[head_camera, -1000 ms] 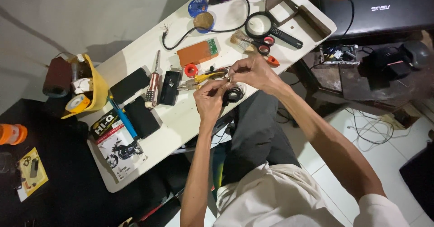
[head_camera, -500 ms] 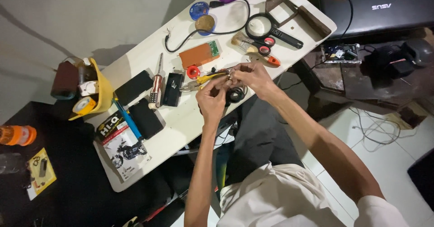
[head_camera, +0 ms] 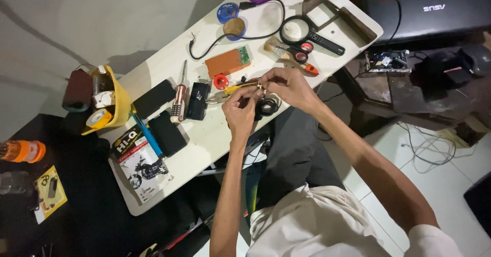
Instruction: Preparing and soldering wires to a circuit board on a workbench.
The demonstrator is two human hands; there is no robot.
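My left hand (head_camera: 240, 108) and my right hand (head_camera: 286, 85) meet over the near edge of the white table (head_camera: 204, 144). Their fingertips pinch a small part (head_camera: 260, 87) between them; it is too small to tell what it is. Just under the hands lies a black tape roll (head_camera: 267, 106). Yellow-handled pliers (head_camera: 229, 90) lie just left of the fingers, beside a small red ring (head_camera: 220, 81). Behind them is an orange circuit board (head_camera: 228, 62).
On the table are a screwdriver (head_camera: 179, 94), black cases (head_camera: 153, 98), a blue pen (head_camera: 148, 134), a booklet (head_camera: 140, 162), a yellow container (head_camera: 115, 103), a magnifying glass (head_camera: 295, 30), red-handled scissors (head_camera: 302, 53) and a black cable (head_camera: 245, 36). A laptop (head_camera: 434, 6) sits at the far right.
Both hands stay together at the same spot, with small finger movements on the part. The view has shifted slightly.
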